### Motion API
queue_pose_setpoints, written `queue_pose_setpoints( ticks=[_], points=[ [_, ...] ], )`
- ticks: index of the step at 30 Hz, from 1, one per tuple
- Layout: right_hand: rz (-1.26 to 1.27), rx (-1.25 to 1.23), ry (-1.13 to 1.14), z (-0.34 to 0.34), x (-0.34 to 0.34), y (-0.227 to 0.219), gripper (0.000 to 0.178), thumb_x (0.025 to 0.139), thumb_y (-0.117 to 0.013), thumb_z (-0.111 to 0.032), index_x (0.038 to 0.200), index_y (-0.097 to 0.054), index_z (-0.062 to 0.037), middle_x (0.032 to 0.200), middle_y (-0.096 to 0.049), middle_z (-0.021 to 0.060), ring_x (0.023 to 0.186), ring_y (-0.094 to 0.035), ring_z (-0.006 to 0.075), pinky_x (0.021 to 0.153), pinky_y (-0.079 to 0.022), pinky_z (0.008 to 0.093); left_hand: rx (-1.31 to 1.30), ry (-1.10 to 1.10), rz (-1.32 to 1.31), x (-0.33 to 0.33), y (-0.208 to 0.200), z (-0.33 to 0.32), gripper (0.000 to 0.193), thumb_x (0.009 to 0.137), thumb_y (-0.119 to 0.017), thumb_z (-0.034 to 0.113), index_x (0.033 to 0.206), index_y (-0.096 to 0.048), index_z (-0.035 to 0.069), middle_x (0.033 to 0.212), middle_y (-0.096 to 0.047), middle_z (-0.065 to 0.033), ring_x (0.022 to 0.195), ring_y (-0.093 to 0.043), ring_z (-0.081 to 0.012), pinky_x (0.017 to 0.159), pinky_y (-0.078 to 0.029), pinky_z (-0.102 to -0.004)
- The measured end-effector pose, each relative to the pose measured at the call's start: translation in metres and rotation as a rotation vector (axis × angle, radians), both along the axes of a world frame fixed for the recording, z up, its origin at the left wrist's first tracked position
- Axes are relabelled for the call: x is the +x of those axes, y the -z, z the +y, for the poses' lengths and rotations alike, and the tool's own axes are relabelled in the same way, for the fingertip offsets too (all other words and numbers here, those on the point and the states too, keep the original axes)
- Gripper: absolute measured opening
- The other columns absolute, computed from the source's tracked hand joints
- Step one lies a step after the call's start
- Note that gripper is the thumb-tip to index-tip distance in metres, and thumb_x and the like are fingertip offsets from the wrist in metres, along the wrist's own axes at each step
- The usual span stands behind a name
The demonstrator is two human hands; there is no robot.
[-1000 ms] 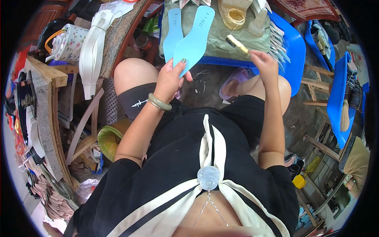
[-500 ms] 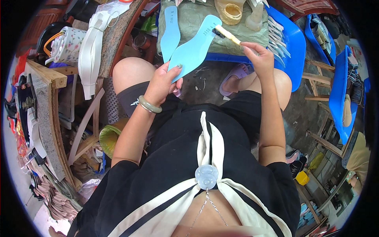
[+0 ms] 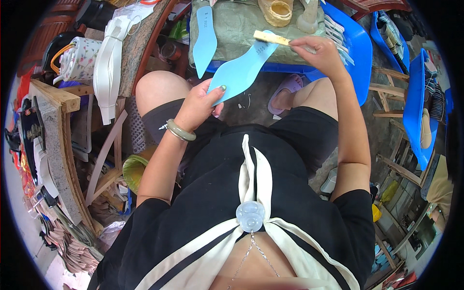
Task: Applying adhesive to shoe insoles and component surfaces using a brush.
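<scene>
My left hand (image 3: pixel 199 102) grips the near, heel end of a light blue insole (image 3: pixel 238 73), thumb on top and fingers underneath. The insole slants away to the upper right. My right hand (image 3: pixel 316 52) pinches the handle of a small brush (image 3: pixel 271 37) with a pale yellow handle. The brush lies across the far end of the insole, over its printed marks; its bristles are mostly hidden. A second light blue insole (image 3: pixel 205 42) lies on the green-grey cloth cover of the work surface (image 3: pixel 228 37), left of the held one.
A crusted tan pot (image 3: pixel 279 13) and a pale bottle-like container (image 3: pixel 308 20) stand at the back of the cloth. Several light pieces sit in a blue tray (image 3: pixel 358 58) at right. White strips (image 3: pixel 109 72) hang over the left table beside a flowered kettle (image 3: pixel 79 58).
The brush has turned from slanting to nearly level and shifted left across the insole. My right hand has turned with it. The held insole has tipped slightly lower at its far end.
</scene>
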State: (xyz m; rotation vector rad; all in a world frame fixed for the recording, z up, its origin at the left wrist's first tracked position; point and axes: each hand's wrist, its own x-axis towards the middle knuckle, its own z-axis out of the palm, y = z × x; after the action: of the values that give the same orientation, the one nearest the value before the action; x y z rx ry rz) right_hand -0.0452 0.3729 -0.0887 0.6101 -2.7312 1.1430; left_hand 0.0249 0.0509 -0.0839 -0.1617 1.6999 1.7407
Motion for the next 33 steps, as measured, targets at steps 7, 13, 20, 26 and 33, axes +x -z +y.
queue_pose_setpoints(
  ticks=[7,13,20,26,33],
  points=[
    [-0.006,0.097,-0.189,-0.014,0.014,-0.004,0.013,0.077,-0.069,-0.012,0.087,-0.071,-0.0051,0.084,-0.07,0.009,0.075,-0.067,0.0188,0.07,-0.052,0.0281,-0.034,-0.018,0.025,-0.004,0.013,0.001,0.02,0.092,-0.049,0.019,0.098,-0.055,0.002,0.056,-0.052,-0.0013,0.046,-0.045,-0.0078,0.045,-0.035,-0.0219],
    [-0.237,-0.276,-0.077,-0.058,0.047,0.02,0.015,0.079,-0.066,-0.006,0.093,-0.07,-0.0018,0.089,-0.07,0.0082,0.082,-0.065,0.014,0.075,-0.05,0.0252,-0.12,-0.015,0.016,-0.004,0.006,0.011,0.02,0.091,-0.051,0.022,0.1,-0.056,0.004,0.056,-0.051,0.0015,0.047,-0.04,-0.0038,0.045,-0.028,-0.0183],
    [-0.286,-0.442,-0.001,-0.085,0.065,0.02,0.015,0.08,-0.067,-0.009,0.093,-0.07,-0.0024,0.086,-0.07,0.0073,0.078,-0.064,0.0105,0.072,-0.049,0.0232,-0.143,-0.031,0.082,0.0,0.016,0.006,0.019,0.091,-0.051,0.02,0.099,-0.056,0.004,0.057,-0.052,0.0016,0.047,-0.041,-0.0043,0.045,-0.029,-0.0199],
    [-0.111,-0.259,0.283,-0.036,0.044,0.033,0.016,0.08,-0.067,-0.014,0.095,-0.071,-0.0078,0.081,-0.07,0.0069,0.072,-0.064,0.0079,0.067,-0.049,0.0228,-0.089,-0.023,0.056,0.001,-0.001,-0.002,0.02,0.091,-0.051,0.02,0.099,-0.056,0.002,0.059,-0.051,0.0017,0.049,-0.046,-0.0059,0.046,-0.036,-0.0206],
    [-0.095,-0.191,0.483,-0.017,0.031,0.033,0.018,0.081,-0.066,-0.019,0.095,-0.071,-0.0089,0.08,-0.07,0.0085,0.071,-0.065,0.0103,0.066,-0.049,0.0232,0.038,-0.096,-0.075,-0.001,-0.007,-0.004,0.018,0.092,-0.052,0.019,0.102,-0.056,0.004,0.066,-0.052,0.0036,0.048,-0.043,-0.0029,0.045,-0.033,-0.0174]
  ],
)
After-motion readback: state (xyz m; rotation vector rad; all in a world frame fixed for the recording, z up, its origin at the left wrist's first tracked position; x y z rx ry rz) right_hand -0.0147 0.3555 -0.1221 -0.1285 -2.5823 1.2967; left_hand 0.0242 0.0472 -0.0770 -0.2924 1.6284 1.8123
